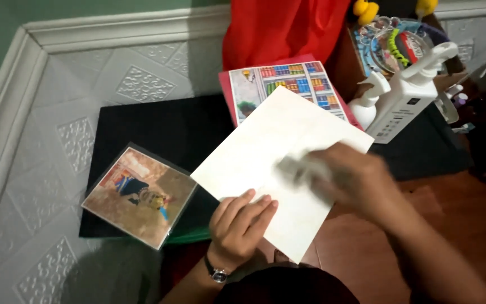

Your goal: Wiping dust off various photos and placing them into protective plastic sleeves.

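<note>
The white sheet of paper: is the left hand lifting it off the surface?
No, the left hand lies flat on the white sheet of paper, fingers extended, pressing it down.

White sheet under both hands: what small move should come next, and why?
Probably another wiping stroke toward the far corner. The left hand pins the white rectangular sheet at its near edge, while the blurred right hand rubs a grey cloth mid-sheet.
</note>
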